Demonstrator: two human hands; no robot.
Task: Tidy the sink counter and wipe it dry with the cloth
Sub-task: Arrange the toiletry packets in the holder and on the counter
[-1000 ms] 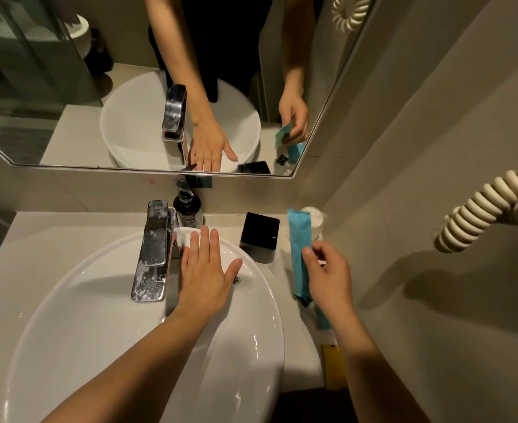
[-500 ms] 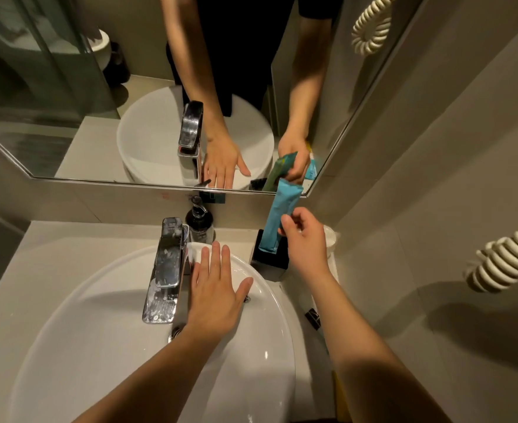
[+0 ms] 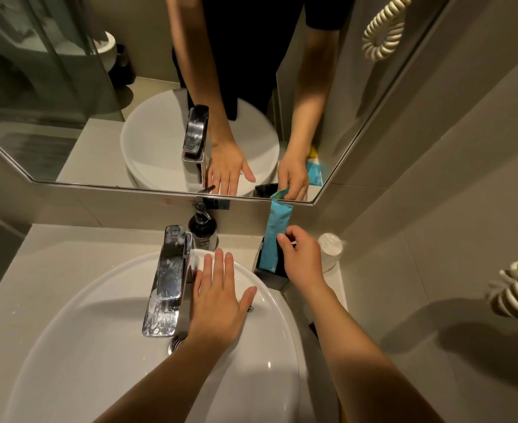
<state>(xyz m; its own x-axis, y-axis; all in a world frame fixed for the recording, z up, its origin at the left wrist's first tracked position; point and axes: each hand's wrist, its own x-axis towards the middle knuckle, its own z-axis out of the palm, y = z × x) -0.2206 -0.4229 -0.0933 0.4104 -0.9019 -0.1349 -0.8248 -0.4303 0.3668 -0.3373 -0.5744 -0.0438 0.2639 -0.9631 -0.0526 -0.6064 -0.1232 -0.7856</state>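
1. Counter: the pale surface left of the basin is bare and open from the front edge back to the wall below the mirror.
2. Basin: a white round bowl sits on the counter and takes up most of its width; its rim runs close to the front edge of the view.
3. Faucet: a chrome block tap, spotted with water marks, stands at the back rim of the basin and reaches out over the bowl.
4. Soap bottle: a dark pump bottle stands upright behind the faucet, against the back wall.
5. Left hand: it lies flat, palm down and fingers spread, on the basin's back rim just right of the faucet. A white cloth shows under the fingertips. The hand presses on it without curling around it.
6. Black holder: a square dark box stands on the narrow counter strip between the basin and the right wall.
7. Blue packet: a long packet stands upright with its lower end inside the black holder and its top reaching the mirror's lower edge.
8. Right hand: fingers pinch the blue packet at mid-height.
9. White cup: it sits in the back right corner, just beside the right hand, close to the wall. Little free room remains there.
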